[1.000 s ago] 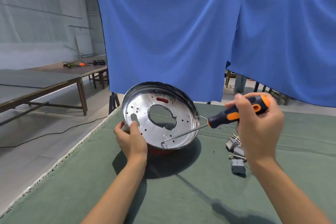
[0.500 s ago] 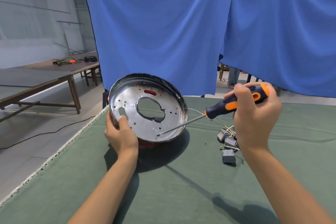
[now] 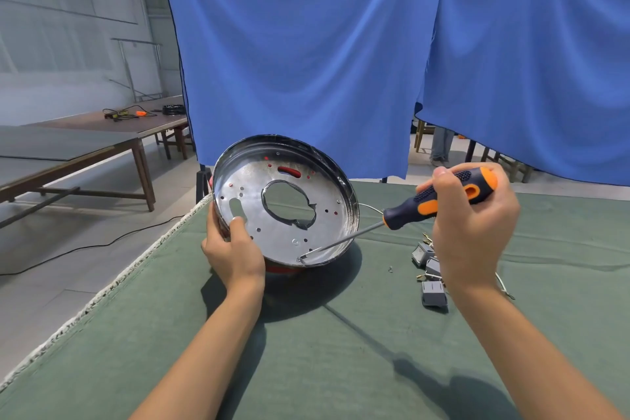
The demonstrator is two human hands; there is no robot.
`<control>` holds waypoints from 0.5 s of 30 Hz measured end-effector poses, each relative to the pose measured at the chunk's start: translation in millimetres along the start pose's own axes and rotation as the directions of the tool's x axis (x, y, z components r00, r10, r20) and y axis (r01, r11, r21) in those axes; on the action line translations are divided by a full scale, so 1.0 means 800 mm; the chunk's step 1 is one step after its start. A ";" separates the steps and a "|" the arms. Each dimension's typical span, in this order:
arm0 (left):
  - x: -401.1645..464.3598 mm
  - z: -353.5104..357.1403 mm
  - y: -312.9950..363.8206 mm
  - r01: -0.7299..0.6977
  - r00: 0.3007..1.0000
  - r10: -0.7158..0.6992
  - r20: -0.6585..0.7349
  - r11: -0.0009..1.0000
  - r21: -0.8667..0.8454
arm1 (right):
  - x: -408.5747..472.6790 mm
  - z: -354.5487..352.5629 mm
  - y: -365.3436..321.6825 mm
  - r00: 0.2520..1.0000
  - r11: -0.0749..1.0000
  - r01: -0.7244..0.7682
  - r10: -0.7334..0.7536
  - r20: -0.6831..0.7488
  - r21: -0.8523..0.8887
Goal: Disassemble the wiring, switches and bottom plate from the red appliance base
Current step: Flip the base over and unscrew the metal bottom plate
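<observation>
While no brand or writing is readable anywhere, the red appliance base [image 3: 284, 269] sits tilted on the green tabletop [image 3: 341, 351], mostly hidden behind its shiny bottom plate [image 3: 286, 204]. Left hand [image 3: 235, 254] grips the plate's rim; right hand [image 3: 474, 232] clenches one orange-black screwdriver [image 3: 439, 203], tip at a screw. Three grey switches [image 3: 431, 278] lie partly hidden beside one loose screw [image 3: 391, 269].

Left hand [image 3: 235, 254], right hand [image 3: 472, 232] gripping.
</observation>
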State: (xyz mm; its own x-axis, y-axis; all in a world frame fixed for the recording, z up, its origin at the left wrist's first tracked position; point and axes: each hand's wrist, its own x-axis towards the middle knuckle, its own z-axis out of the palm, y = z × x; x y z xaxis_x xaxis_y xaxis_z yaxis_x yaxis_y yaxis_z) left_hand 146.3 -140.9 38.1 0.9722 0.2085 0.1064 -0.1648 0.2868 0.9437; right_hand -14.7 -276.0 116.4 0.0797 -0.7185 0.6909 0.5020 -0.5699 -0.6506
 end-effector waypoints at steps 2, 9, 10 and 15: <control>0.000 0.000 0.001 0.000 1.000 0.000 0.000 1.000 0.004 | -0.001 0.001 -0.002 1.000 1.000 0.003 -0.003 0.005 0.004; 0.003 0.001 -0.003 -0.007 1.000 0.007 -0.010 1.000 -0.002 | -0.005 -0.001 -0.007 1.000 1.000 0.015 -0.015 0.014 0.004; 0.003 0.001 -0.003 -0.010 1.000 0.010 -0.013 1.000 -0.001 | -0.005 -0.001 -0.007 1.000 1.000 0.017 -0.017 0.013 0.001; 0.003 0.001 -0.002 -0.002 1.000 0.002 -0.019 1.000 0.016 | -0.006 -0.001 -0.005 0.999 0.999 0.040 -0.040 0.005 -0.011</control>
State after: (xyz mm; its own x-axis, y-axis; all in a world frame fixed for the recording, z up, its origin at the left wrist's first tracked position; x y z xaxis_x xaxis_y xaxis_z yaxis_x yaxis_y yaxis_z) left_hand 148.7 -142.0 37.0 0.9686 0.2267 0.1023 -0.1637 0.2712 0.9485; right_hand -17.5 -270.5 115.9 0.0636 -0.6934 0.7178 0.4950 -0.6026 -0.6260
